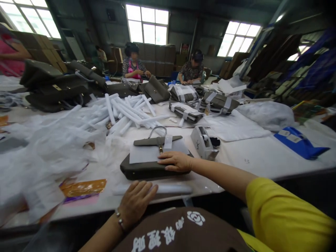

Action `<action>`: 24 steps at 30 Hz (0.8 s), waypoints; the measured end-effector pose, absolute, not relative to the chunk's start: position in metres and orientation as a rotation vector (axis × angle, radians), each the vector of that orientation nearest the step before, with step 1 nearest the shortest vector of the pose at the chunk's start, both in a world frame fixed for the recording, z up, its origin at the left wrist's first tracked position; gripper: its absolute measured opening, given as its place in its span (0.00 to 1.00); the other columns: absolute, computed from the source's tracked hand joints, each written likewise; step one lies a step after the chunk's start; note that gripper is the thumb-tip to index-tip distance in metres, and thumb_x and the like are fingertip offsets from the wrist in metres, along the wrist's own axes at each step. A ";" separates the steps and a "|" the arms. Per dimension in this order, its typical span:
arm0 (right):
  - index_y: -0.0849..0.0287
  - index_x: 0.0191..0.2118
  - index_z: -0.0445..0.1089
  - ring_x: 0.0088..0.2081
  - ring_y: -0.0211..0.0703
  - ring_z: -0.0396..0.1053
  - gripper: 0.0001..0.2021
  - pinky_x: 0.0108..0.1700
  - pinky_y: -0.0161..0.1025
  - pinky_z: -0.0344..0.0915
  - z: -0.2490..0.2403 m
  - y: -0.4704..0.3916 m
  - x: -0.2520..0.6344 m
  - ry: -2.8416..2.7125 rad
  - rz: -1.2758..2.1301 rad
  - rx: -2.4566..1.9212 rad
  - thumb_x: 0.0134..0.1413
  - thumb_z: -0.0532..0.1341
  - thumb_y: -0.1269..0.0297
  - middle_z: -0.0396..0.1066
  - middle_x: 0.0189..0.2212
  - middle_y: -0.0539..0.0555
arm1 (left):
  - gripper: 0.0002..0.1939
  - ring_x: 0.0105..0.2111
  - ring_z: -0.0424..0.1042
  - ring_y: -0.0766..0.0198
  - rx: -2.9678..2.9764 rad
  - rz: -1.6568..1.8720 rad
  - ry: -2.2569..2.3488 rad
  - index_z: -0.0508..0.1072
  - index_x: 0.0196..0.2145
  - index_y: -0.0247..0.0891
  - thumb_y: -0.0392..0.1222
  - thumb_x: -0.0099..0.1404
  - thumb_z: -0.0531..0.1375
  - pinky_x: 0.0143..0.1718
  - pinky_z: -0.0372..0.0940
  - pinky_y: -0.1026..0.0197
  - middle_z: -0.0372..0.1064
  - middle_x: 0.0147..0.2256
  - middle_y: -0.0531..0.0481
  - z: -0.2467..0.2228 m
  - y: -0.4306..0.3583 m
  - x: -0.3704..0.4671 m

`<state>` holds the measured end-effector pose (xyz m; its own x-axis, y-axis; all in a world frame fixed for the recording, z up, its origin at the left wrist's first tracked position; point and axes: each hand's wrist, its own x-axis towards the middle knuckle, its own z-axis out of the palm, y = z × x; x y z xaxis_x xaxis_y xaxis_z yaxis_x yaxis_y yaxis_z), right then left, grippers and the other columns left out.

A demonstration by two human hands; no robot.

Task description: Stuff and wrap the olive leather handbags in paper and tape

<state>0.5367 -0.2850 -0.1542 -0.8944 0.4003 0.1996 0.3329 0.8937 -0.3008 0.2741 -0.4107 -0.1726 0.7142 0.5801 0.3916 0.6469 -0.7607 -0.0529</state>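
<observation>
A dark olive handbag (pixel 147 169) lies in front of me with a white sheet (pixel 143 154) under its flap and a strip of tape on the flap. Its metal clasp (pixel 161 149) shows in the middle. My right hand (pixel 177 161) rests flat on the bag's front, fingers stretched out beside the clasp. Close to the table's front edge, my left hand (pixel 138 196) lies with its fingers extended over a white paper roll (pixel 170 189). Whether it presses on the roll or only touches it, I cannot tell.
A tape dispenser (pixel 203 141) stands right of the bag. Behind lie a heap of white rolls (pixel 128 112) and several wrapped bags (pixel 219 101). Crumpled plastic (pixel 65 147) spreads at left; a blue object (pixel 299 141) lies at right. Two people (pixel 135 66) sit across the table.
</observation>
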 end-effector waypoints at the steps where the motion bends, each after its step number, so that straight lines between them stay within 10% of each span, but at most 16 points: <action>1: 0.60 0.57 0.62 0.61 0.43 0.53 0.22 0.61 0.42 0.51 -0.152 -0.286 0.536 -2.806 0.383 -0.557 0.61 0.52 0.57 0.59 0.58 0.59 | 0.19 0.43 0.67 0.61 -2.700 -0.544 -1.002 0.67 0.51 0.46 0.32 0.66 0.49 0.47 0.57 0.55 0.71 0.44 0.49 -0.175 -0.409 0.281; 8: 0.60 0.57 0.63 0.59 0.43 0.56 0.21 0.60 0.43 0.54 -0.149 -0.290 0.535 -2.763 0.426 -0.653 0.61 0.51 0.56 0.59 0.58 0.59 | 0.17 0.38 0.67 0.60 -2.533 -0.521 -1.116 0.66 0.50 0.45 0.33 0.67 0.48 0.38 0.56 0.53 0.69 0.47 0.49 -0.186 -0.381 0.314; 15: 0.62 0.59 0.59 0.59 0.46 0.56 0.29 0.60 0.43 0.53 -0.148 -0.289 0.538 -2.796 0.458 -0.648 0.54 0.58 0.53 0.57 0.59 0.62 | 0.15 0.27 0.65 0.63 -2.536 -0.417 -1.250 0.71 0.37 0.42 0.36 0.69 0.45 0.30 0.54 0.57 0.67 0.29 0.49 -0.189 -0.365 0.322; 24: 0.69 0.64 0.45 0.64 0.51 0.44 0.40 0.62 0.46 0.47 -0.156 -0.300 0.537 -2.942 0.323 -0.638 0.44 0.59 0.75 0.45 0.63 0.67 | 0.13 0.31 0.68 0.61 -2.571 -0.506 -1.198 0.70 0.44 0.39 0.40 0.67 0.49 0.35 0.57 0.56 0.70 0.32 0.46 -0.183 -0.375 0.322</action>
